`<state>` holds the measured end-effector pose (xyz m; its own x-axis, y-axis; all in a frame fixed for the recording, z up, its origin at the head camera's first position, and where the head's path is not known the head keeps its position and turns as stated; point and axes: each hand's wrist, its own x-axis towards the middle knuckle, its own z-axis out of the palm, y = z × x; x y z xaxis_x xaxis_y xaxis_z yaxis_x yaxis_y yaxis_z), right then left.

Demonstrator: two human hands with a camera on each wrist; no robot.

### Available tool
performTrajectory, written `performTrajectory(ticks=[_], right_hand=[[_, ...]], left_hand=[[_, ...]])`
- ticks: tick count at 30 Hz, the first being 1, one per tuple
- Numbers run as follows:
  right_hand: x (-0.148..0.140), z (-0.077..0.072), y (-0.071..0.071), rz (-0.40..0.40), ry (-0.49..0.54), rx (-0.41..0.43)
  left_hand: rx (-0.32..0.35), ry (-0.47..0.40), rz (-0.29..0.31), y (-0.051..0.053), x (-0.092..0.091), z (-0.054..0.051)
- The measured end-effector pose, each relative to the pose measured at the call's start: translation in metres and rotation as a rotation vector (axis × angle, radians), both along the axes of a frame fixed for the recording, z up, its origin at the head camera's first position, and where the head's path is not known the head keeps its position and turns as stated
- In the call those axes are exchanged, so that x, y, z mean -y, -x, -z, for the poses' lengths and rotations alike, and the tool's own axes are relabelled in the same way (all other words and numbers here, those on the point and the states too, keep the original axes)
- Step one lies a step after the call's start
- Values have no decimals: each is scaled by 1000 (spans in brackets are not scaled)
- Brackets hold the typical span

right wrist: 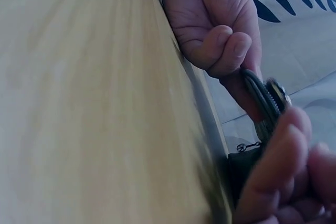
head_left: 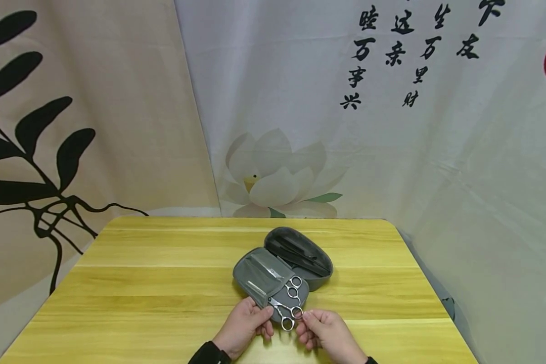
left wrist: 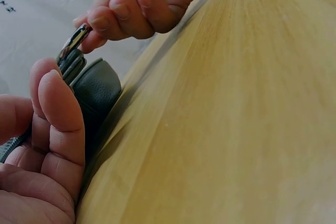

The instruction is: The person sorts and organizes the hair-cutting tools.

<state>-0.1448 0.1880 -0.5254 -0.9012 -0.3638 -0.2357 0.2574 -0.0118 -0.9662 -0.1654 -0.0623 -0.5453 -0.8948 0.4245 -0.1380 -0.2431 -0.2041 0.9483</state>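
Around the middle of the counter [head_left: 154, 293], the zippered case [head_left: 319, 284] stands open; the left hand [head_left: 245, 324] grips its near-left half, probably steadying it, while the right hand [head_left: 326, 333] pinches a ring of the nearer hairdressing scissors [head_left: 279, 306], whose handles project nearward, seemingly for easy grasp

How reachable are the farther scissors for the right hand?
Probably yes, once the right hand lets go of the nearer scissors: the farther scissors jut, uncovered, from the gray pocket.
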Motion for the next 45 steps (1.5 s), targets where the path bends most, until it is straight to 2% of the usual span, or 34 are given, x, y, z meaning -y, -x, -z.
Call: performTrajectory(ticks=[5, 12, 19, 22, 26, 29, 31, 35, 38, 41, 45], right_hand=[[1, -2, 0, 97, -64, -12], [1, -4, 0, 33, -77, -21], [2, -5, -2, 18, -72, -40], [0, -4, 0, -17, -16, -2], [-5, -2, 2, -79, 119, 70], [-5, -2, 2, -93, 144, 61], [-4, -3, 1, -67, 94, 19], [0, -6, -1, 60, -45, -51], [1, -7, -1, 142, -100, -62], [3, -7, -2, 172, -122, -58], [4, -8, -2, 172, -136, -46]], left_hand=[[-7, 18, 10, 0, -1, -1], [-13, 34, 0, -1, -2, -2], [5, 31, -28, -4, -2, -3], [12, 28, -37, -4, -2, -3], [11, 30, -53, -2, -3, -2], [26, 22, -86, -2, -4, -2], [41, 13, -109, -2, -6, -3], [51, 1, -134, -2, -7, -4], [46, 2, -132, -3, -7, -4], [37, 11, -126, -3, -8, -4], [28, 33, -114, -4, -7, -4]])
